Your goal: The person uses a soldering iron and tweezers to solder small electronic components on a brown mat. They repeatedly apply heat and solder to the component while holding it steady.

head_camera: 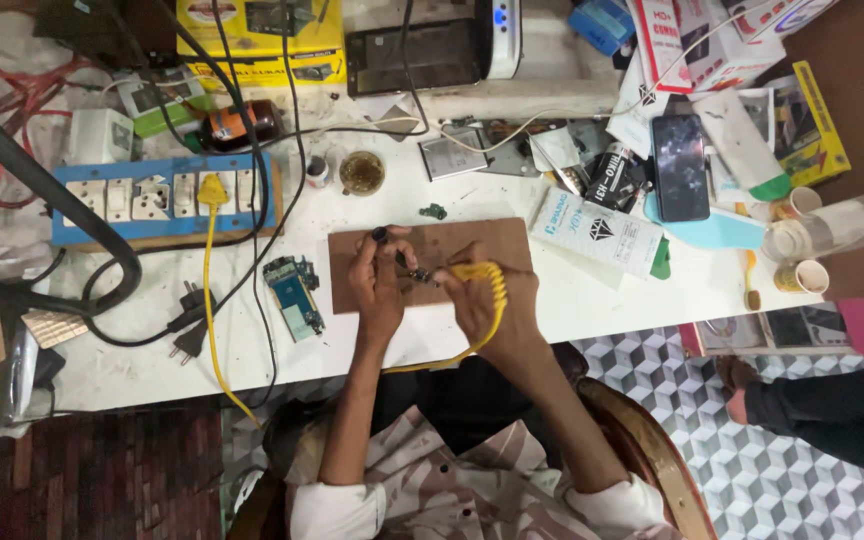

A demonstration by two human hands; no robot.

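Note:
My left hand (380,285) rests on a brown wooden board (472,243) and grips a thin black tool (389,245) that points down toward a small dark part (422,276). My right hand (487,300) holds a yellow-handled soldering iron (487,272) with its tip at that same small part. The iron's yellow cord (452,357) loops under my right wrist. The part itself is mostly hidden between my fingers.
A blue circuit board (294,295) lies left of the brown board. A blue switch panel (152,195) with a yellow plug (212,190) sits at the left. A small round tin (361,172), a black phone (679,165), boxes and paper cups (800,275) crowd the back and right. Another person's foot (742,385) is at right.

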